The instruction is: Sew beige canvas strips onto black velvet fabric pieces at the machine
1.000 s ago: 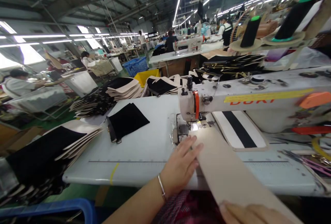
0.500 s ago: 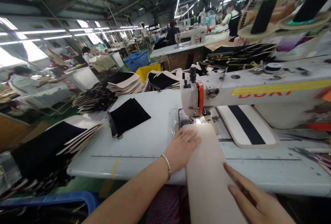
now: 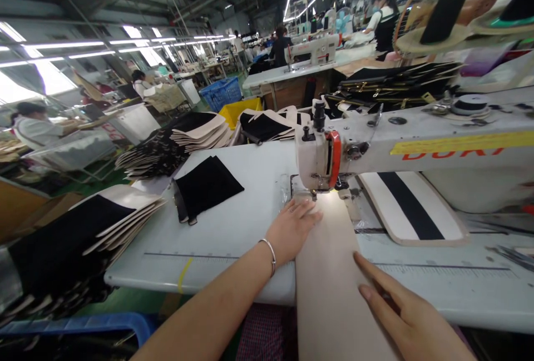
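Observation:
A long beige fabric panel (image 3: 327, 261) lies on the sewing machine table, its far end under the needle area of the white sewing machine (image 3: 367, 141). My left hand (image 3: 292, 227) rests flat on the panel's left edge with fingers outstretched, the fingertips close beside the presser foot (image 3: 314, 195). Along the right edge of the same panel, my right hand (image 3: 400, 305) touches with forefinger and thumb apart; its other fingers are partly hidden. The panel's near end runs out of view at the bottom.
A beige-edged white panel with a black stripe (image 3: 411, 205) lies right of the needle. Black fabric (image 3: 208, 186) sits left on the table (image 3: 250, 222). Stacked panels (image 3: 125, 205) overhang the left side. Scissors (image 3: 511, 258) lie far right, a blue crate (image 3: 137, 319) below.
The panel's far end has slid forward under the presser foot, both hands moving along with it. The view has shifted slightly, so the machine appears further right.

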`<state>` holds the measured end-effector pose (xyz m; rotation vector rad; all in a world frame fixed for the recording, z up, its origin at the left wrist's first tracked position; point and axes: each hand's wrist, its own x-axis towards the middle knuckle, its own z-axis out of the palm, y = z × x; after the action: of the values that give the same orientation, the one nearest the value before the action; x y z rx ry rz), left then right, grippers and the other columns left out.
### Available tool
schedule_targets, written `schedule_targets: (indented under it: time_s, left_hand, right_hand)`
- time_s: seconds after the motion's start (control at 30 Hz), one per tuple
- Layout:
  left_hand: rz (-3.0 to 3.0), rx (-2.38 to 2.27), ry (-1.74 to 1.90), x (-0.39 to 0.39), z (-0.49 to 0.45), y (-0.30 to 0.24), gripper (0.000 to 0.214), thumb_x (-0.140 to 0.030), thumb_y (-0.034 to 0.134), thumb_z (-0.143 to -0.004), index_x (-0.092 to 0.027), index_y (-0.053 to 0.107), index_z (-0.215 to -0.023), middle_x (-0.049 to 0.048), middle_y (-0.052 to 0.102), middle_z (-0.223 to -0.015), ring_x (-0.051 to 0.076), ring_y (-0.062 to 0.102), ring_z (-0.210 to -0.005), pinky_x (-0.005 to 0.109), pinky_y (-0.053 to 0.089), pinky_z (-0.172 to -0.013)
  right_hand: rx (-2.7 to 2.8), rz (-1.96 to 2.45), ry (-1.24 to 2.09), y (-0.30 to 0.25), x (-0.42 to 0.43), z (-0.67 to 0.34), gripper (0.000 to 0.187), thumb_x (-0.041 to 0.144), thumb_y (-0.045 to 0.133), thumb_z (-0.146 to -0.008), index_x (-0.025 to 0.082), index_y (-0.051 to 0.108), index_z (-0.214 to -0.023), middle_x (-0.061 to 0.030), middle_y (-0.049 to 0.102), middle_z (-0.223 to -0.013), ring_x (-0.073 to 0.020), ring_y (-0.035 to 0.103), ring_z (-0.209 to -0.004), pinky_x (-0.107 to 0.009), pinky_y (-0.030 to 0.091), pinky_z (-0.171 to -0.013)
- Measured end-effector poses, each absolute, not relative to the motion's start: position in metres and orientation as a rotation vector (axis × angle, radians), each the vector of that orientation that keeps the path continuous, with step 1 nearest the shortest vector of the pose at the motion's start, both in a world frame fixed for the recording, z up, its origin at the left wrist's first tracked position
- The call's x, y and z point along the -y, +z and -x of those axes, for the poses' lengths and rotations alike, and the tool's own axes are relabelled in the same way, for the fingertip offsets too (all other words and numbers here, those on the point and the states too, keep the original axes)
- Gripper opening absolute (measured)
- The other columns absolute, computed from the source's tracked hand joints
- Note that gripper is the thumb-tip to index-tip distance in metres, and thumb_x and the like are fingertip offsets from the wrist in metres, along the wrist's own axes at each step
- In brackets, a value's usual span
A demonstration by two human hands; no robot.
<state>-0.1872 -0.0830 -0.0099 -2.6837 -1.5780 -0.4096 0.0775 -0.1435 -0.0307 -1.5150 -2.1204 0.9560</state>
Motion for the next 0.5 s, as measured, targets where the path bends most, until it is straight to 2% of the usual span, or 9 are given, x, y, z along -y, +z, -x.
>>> schedule_targets:
  time_s: [0.17, 0.23, 0.3, 0.37, 0.43, 0.5]
  left_hand:
    - [2.776, 1.586, -0.502, 0.083, 0.191, -0.006, 0.037, -0.02, 0.043, -0.097, -0.024, 0.049, -0.133, 0.0061, 0.047, -0.143, 0.021, 0.036, -0.138, 0.046, 0.026, -0.118]
    - [2.832, 1.607, -0.56, 0.085, 0.21, 0.001, 0.036, -0.025, 0.039, -0.099, -0.025, 0.049, -0.134, 0.004, 0.049, -0.141, 0.017, 0.04, -0.135, 0.04, 0.029, -0.117]
    - [2.673, 1.801, -0.555, 0.087, 0.244, 0.009, 0.036, -0.024, 0.033, -0.101, -0.023, 0.05, -0.133, 0.0031, 0.053, -0.138, 0.014, 0.043, -0.133, 0.034, 0.03, -0.116]
    - [2.243, 2.119, -0.425, 0.091, 0.289, 0.016, 0.037, -0.022, 0.031, -0.1, -0.02, 0.05, -0.132, 0.0059, 0.053, -0.138, 0.016, 0.043, -0.133, 0.037, 0.027, -0.117]
    - [1.875, 2.315, -0.252, 0.095, 0.335, 0.021, 0.037, -0.024, 0.04, -0.097, -0.016, 0.051, -0.132, 0.0112, 0.053, -0.138, 0.023, 0.044, -0.132, 0.045, 0.027, -0.115]
    - [1.788, 2.383, -0.134, 0.099, 0.372, 0.023, 0.039, -0.027, 0.05, -0.093, -0.014, 0.054, -0.13, 0.0139, 0.054, -0.136, 0.027, 0.048, -0.129, 0.044, 0.033, -0.111]
  right_hand:
    - [2.32, 1.376, 0.686, -0.026, 0.137, -0.08, 0.052, 0.05, 0.04, -0.093, 0.026, 0.045, -0.14, -0.004, 0.062, -0.124, -0.0226, 0.063, -0.108, -0.037, 0.055, -0.089]
    - [2.413, 1.282, 0.461, -0.02, 0.126, -0.08, 0.044, 0.047, 0.039, -0.093, 0.027, 0.057, -0.129, -0.0057, 0.067, -0.115, -0.024, 0.067, -0.094, -0.041, 0.057, -0.082]
    - [2.496, 1.119, 0.226, -0.015, 0.106, -0.076, 0.037, 0.044, 0.038, -0.094, 0.028, 0.066, -0.112, -0.0062, 0.068, -0.107, -0.0254, 0.066, -0.089, -0.047, 0.055, -0.082]
    - [2.557, 0.926, 0.049, -0.013, 0.08, -0.067, 0.035, 0.043, 0.038, -0.094, 0.027, 0.067, -0.106, -0.0063, 0.067, -0.109, -0.0278, 0.062, -0.099, -0.052, 0.05, -0.09]
    - [2.576, 0.829, -0.045, -0.016, 0.057, -0.053, 0.037, 0.045, 0.042, -0.093, 0.024, 0.064, -0.114, -0.008, 0.062, -0.119, -0.0297, 0.054, -0.113, -0.053, 0.045, -0.097]
    - [2.575, 0.829, -0.073, -0.023, 0.04, -0.039, 0.044, 0.047, 0.043, -0.092, 0.02, 0.057, -0.124, -0.0103, 0.056, -0.128, -0.0298, 0.049, -0.121, -0.051, 0.042, -0.101]
